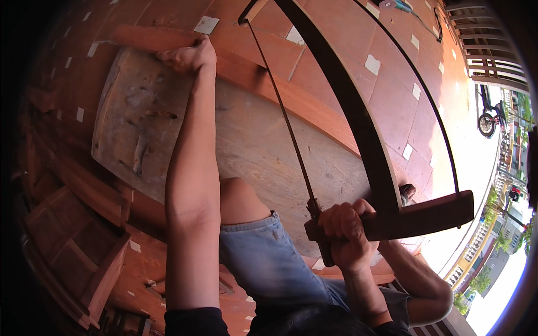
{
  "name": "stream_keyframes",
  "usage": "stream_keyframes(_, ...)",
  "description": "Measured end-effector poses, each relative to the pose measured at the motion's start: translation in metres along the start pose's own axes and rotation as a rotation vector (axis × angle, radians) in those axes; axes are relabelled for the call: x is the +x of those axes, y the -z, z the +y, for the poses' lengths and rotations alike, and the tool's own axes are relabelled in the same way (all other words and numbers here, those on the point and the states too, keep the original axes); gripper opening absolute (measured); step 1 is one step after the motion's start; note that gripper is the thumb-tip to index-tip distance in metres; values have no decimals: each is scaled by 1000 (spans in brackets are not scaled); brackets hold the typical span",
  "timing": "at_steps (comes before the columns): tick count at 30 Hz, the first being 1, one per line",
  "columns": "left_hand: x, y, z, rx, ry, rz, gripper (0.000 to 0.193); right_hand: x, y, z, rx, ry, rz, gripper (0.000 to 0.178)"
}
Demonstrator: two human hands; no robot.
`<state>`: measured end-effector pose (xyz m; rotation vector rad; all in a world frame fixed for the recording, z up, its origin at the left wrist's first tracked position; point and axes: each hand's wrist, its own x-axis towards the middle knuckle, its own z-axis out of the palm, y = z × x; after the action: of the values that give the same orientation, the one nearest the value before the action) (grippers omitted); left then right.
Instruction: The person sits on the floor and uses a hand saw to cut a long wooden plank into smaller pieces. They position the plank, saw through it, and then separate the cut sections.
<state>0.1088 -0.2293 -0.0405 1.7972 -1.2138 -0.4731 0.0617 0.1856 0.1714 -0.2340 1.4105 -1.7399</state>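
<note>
Frame saw [354, 106], one, is held by the person's right hand [346, 229], extending ahead of it and away from the body. From where I stand, I count on it one dark central beam, one narrow blade [286, 120], one cord along the outer side, and one near crossbar [428, 215]; the far crossbar is only partly visible.

Two hands are present, both bare. The right is closed firmly, fingers wrapped round the crossbar's end beside the blade's fixing. The left hand [188, 56], well forward and to the left of the right, bears down on one reddish plank [238, 66]; how far its fingers curl round the edge cannot be told.

The plank runs to both sides of the left hand and overlies one weathered work surface [241, 134]. The blade crosses over the plank, right of the left hand; contact between them cannot be confirmed.

Between the hands, nearer the body, is one bare knee [241, 201] above faded denim [260, 246].

Also noted: one wooden furniture piece [73, 252], left of and behind the left hand; one motorcycle [487, 120], far to the right of the right hand, beyond the tiled floor [386, 106].
</note>
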Motion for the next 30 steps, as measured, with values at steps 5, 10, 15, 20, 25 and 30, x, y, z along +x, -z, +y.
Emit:
stream_keyframes(5, 6, 5, -6, -36, -17, -38, 101, -48, 17, -11, -70, 52, -44, 38)
stream_keyframes(10, 6, -3, -11, -83, -35, -96, 103, 66, -7, 43, 1, 41, 12, 35)
stream_keyframes(15, -3, 3, -1, -23, 61, -137, 109, 63, 2, 36, -3, 20, 6, 36)
stream_keyframes(20, 1, 4, -2, -29, 45, -39, 104, -53, 39, 0, -100, 77, -41, 36)
stream_keyframes(25, 5, -3, -17, -127, -35, -41, 113, -62, 45, 9, -66, 83, -31, 38)
stream_keyframes(30, -3, -8, -5, -122, 43, -84, 114, 95, -1, 52, -80, 105, -17, 31)
